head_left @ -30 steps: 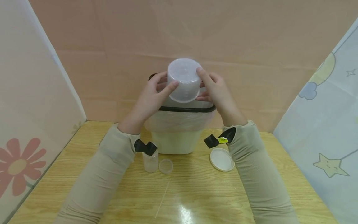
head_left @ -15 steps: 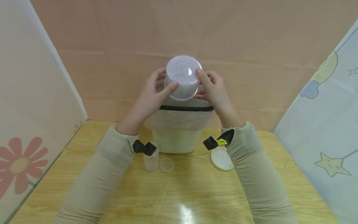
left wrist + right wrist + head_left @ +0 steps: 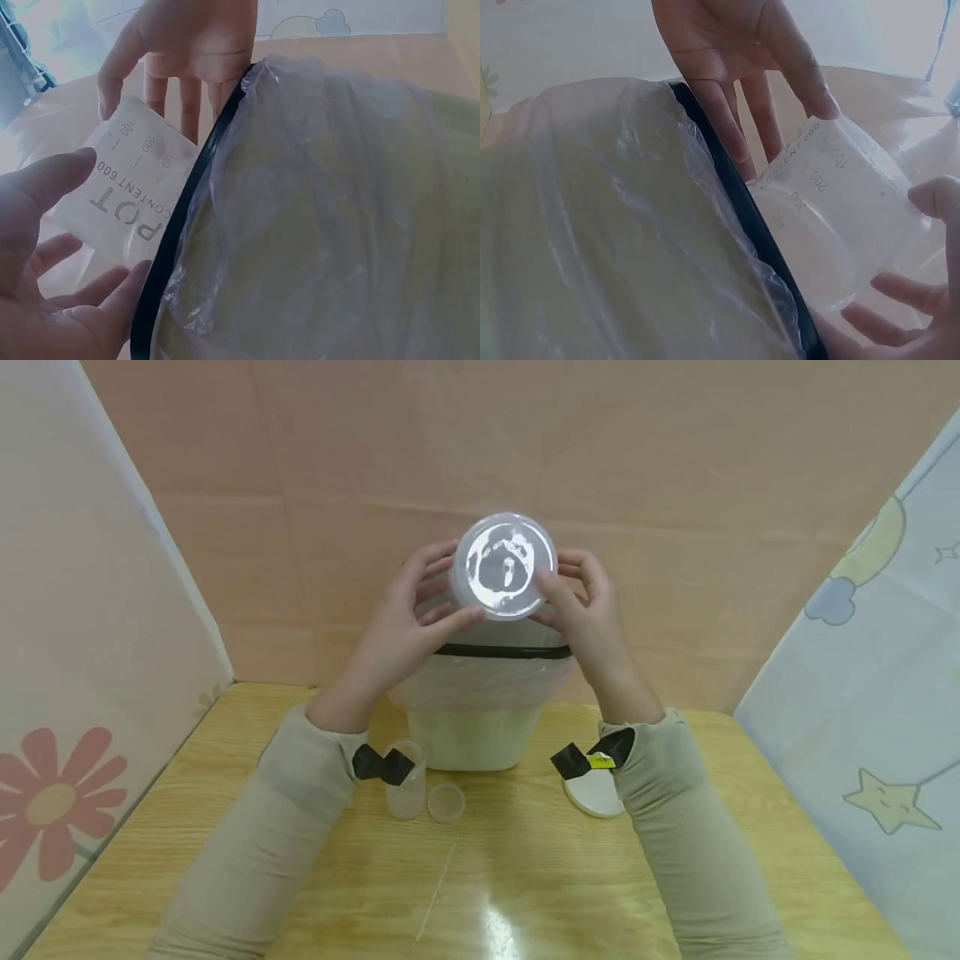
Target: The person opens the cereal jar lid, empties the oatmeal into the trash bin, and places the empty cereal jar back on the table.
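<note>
A translucent plastic measuring pot [image 3: 506,568] is held upside down over the bin [image 3: 472,739], its base tilted toward the head camera. Printed volume marks and "POT CONTENT 600" show on its wall in the left wrist view. My left hand [image 3: 401,627] grips the pot's left side, thumb at the lower edge of its base. On the other side my right hand [image 3: 600,618] holds it, thumb on the base and fingers behind the wall. The pot's mouth is hidden from the head view. In the right wrist view the pot [image 3: 847,202] slants beside the bin's dark rim [image 3: 735,195].
A clear plastic liner [image 3: 487,681] hangs over the bin's sides. On the wooden table [image 3: 540,877] stand a small translucent cup [image 3: 406,797] and a small round lid [image 3: 446,802] beside it. A larger white lid [image 3: 592,795] lies partly under the right wrist. Fabric walls surround the table.
The pot has tipped so that its base now faces the head camera more squarely, and it has shifted slightly right. My right thumb has moved lower with it. Both hands keep their grip.
</note>
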The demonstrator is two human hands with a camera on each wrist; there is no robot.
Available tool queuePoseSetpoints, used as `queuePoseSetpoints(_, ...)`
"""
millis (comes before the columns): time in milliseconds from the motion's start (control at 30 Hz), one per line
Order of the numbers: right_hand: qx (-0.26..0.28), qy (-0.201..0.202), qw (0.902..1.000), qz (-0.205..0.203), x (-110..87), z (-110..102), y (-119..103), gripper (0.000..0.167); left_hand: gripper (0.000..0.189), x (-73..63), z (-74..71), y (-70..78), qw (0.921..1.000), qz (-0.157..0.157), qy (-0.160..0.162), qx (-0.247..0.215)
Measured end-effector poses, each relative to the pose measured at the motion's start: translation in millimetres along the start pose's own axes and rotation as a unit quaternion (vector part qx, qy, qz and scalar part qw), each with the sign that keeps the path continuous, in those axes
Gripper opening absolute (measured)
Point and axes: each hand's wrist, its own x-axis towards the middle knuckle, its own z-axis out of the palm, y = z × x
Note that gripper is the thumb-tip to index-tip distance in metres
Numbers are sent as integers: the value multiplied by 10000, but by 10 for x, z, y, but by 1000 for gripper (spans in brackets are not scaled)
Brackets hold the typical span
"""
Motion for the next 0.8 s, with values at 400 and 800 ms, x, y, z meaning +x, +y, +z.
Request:
queuePoseSetpoints(400, 734, 354, 9918, -984, -176, -20, -28, 21, 72, -137, 76, -69, 9894, 1365, 268, 424)
queuePoseSetpoints(800, 910, 497, 9778, -1819, -507, -38, -44, 25, 67, -402, 189, -63, 9886, 1464, 16, -354)
